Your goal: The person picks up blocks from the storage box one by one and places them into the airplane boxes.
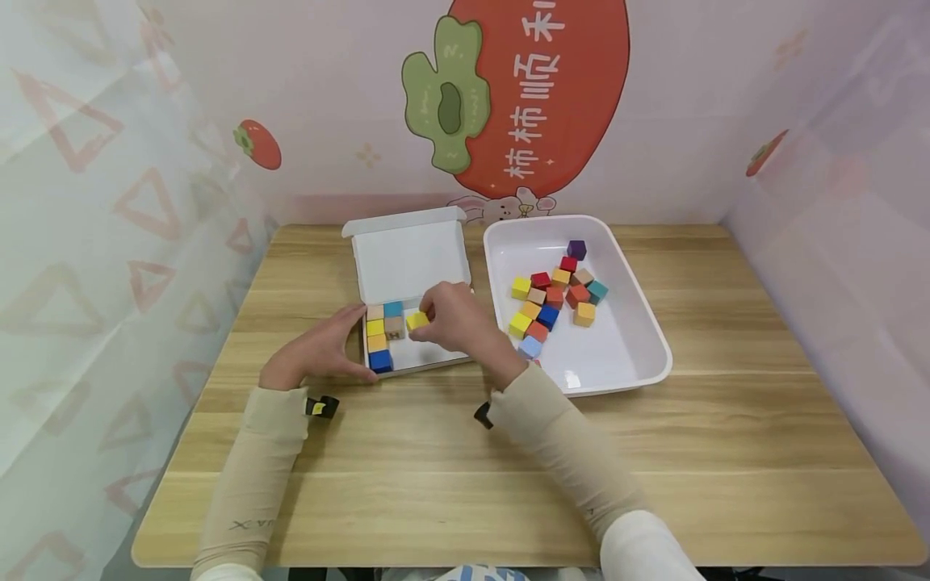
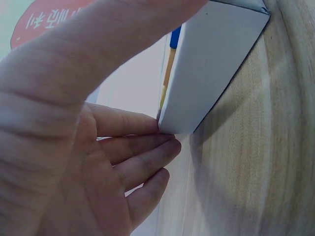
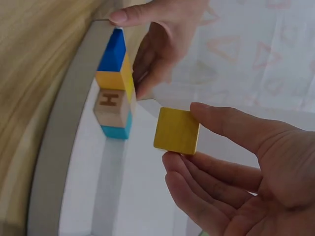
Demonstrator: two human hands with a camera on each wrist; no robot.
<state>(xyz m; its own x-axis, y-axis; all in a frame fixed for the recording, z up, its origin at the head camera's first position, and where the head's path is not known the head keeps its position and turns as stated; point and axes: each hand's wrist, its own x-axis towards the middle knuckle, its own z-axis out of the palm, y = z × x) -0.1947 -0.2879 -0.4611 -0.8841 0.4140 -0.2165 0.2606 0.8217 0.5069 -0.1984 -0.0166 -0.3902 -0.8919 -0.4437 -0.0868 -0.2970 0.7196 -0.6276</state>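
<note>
My right hand (image 1: 458,321) pinches a yellow cube (image 3: 176,131) between thumb and fingertips, above the white cardboard box (image 1: 429,355). My left hand (image 1: 320,349) spans the box's left side, thumb at the front corner and fingers at the far corner. Along that side inside the box stand a plain wooden cube (image 1: 374,312), a yellow cube (image 1: 374,328), an orange cube (image 1: 377,343) and a blue cube (image 1: 381,361). Beside them, a teal cube (image 1: 393,309) sits behind a wooden cube marked H (image 3: 110,101). The box's lid (image 1: 412,262) stands raised at the back.
Right of the box is a white plastic tray (image 1: 650,347) with several loose coloured cubes, among them a purple cube (image 1: 577,249) at the back and a light blue cube (image 1: 530,347) near the front. Both containers stand on a wooden table (image 1: 407,460) before a printed wall covering (image 1: 327,105).
</note>
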